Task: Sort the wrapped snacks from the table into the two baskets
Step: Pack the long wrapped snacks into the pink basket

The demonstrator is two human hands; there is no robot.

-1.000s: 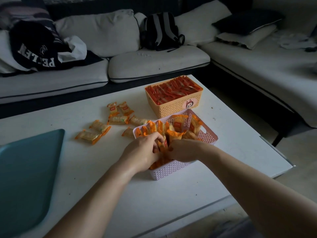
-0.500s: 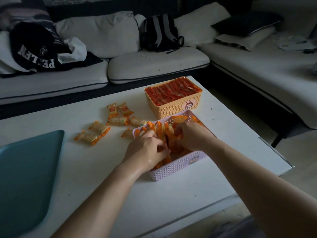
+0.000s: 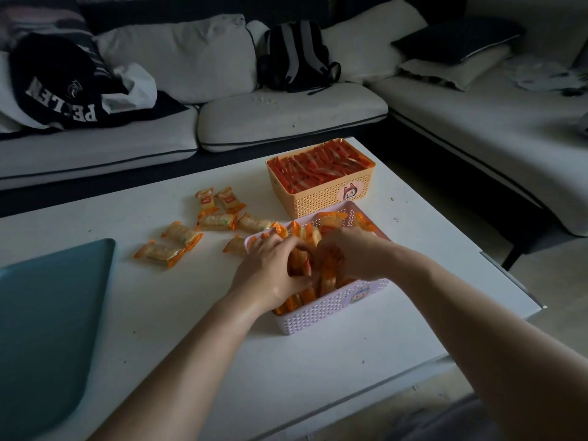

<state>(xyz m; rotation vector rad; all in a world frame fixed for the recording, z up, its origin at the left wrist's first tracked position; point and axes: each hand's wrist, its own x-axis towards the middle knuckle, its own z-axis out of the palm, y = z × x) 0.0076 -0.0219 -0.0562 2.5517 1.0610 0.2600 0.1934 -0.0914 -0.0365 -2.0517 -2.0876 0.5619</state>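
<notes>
Over the pink basket, left hand and right hand, each grip narrow, curled round orange snacks.

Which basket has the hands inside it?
The pink basket, nearer the person: both the left hand and right hand reach into it. The orange basket behind stands untouched.

The only lettering I can read is on the dark garment on the sofa: white block capitals, upside down to me, showing "PE" and "LEN", with a fold between them. The loose wrapped snacks carry a red label too small to read. The orange basket and the pink basket each carry a cartoon-face sticker.
</notes>
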